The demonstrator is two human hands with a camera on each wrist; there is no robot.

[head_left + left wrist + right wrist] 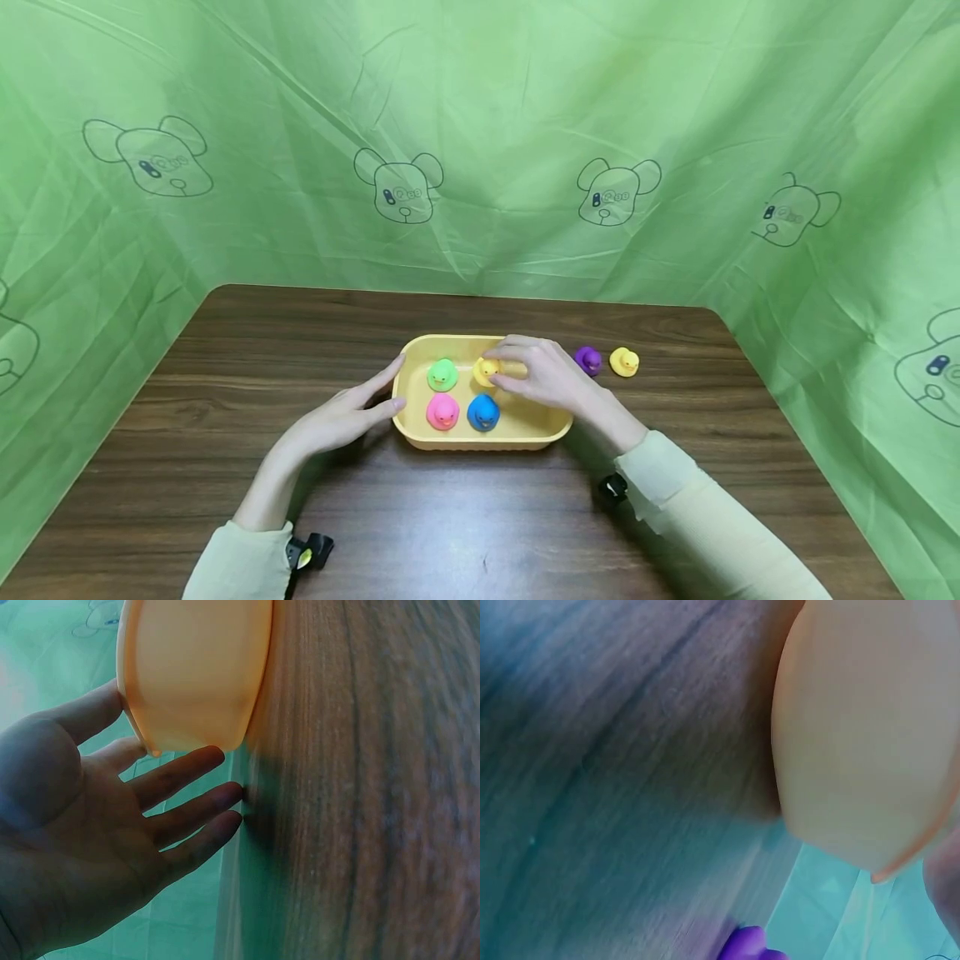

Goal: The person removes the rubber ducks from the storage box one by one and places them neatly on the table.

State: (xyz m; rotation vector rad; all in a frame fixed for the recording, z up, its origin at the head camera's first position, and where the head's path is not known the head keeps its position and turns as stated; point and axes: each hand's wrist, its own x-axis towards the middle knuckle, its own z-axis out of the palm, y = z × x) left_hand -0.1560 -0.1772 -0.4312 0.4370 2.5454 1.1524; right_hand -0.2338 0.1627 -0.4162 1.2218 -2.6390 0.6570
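A shallow yellow plastic tray point(525, 425) stands on the table with several rubber ducks in it. My right hand point(547, 372) reaches over its right side and pinches a yellow rubber duck point(487, 372) at the back. Left of that duck sits a green duck point(442, 376); a pink duck point(442, 412) and a blue duck point(483, 412) are in front. With fingers spread, my left hand point(341, 419) touches the tray's left end. The left wrist view shows its thumb at the tray rim point(131, 712). In the right wrist view, the tray hides most of the right hand.
Behind the right forearm, on the table right of the tray, are a purple duck point(588, 361) and another yellow duck point(624, 362). The dark wooden table point(480, 508) is bordered at the back and sides by a green curtain point(495, 242) with mouse drawings.
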